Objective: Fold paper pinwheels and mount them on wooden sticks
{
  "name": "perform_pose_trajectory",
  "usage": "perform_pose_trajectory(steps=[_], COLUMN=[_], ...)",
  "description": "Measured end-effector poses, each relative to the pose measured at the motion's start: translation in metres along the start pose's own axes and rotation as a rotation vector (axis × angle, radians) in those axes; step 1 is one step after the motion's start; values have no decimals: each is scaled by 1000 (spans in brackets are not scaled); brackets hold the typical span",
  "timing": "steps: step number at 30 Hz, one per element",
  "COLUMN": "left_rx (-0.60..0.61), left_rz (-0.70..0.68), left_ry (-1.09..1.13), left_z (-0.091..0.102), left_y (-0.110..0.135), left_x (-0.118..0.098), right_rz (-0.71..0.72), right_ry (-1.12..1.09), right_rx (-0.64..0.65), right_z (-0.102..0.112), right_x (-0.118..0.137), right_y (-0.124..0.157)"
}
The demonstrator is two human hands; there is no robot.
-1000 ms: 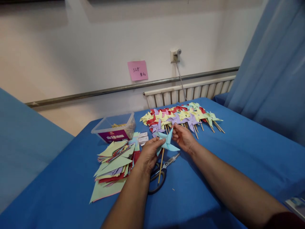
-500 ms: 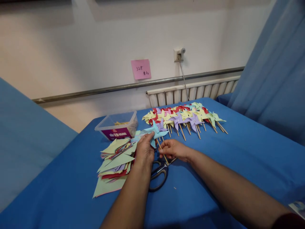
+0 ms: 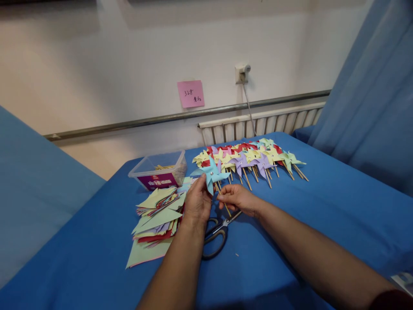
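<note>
A light blue paper pinwheel (image 3: 211, 174) on a thin wooden stick lies at the near left end of a row of finished pinwheels (image 3: 248, 159). My left hand (image 3: 197, 201) pinches one of its blades from below. My right hand (image 3: 237, 198) pinches its stick, just above the black-handled scissors (image 3: 215, 234) lying on the blue table (image 3: 290, 224). Both hands are closed on the pinwheel.
A stack of cut coloured paper pieces (image 3: 156, 219) lies left of my hands. Behind it stands a clear plastic box (image 3: 159, 170) with sticks inside. A radiator (image 3: 258, 122), a wall socket and a pink note (image 3: 191, 93) are on the wall beyond. Blue curtain hangs at right.
The blue pinwheel went from upright between my hands to lying by the row's left end. My right hand moved from the wheel to the stick.
</note>
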State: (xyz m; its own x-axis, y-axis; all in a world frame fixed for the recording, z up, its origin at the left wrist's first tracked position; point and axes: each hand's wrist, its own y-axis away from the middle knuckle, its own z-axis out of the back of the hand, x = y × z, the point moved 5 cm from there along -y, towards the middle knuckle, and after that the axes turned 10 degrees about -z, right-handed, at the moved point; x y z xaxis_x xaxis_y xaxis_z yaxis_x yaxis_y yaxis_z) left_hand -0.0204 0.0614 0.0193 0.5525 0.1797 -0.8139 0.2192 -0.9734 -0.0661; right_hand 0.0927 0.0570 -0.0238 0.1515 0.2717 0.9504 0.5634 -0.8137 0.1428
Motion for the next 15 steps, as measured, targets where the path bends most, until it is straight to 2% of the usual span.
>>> perform_pose_trajectory(steps=[4, 8, 15], left_rx=[-3, -49, -64], left_rz=[-64, -76, -104], left_ry=[-38, -85, -129], left_z=[1, 5, 8], left_y=[0, -1, -5], left_x=[-1, 0, -3], right_rz=[5, -10, -28], right_ry=[32, 51, 24], right_rx=[-4, 16, 48], right_z=[1, 0, -3], right_x=[-2, -3, 0], right_y=[-1, -1, 0])
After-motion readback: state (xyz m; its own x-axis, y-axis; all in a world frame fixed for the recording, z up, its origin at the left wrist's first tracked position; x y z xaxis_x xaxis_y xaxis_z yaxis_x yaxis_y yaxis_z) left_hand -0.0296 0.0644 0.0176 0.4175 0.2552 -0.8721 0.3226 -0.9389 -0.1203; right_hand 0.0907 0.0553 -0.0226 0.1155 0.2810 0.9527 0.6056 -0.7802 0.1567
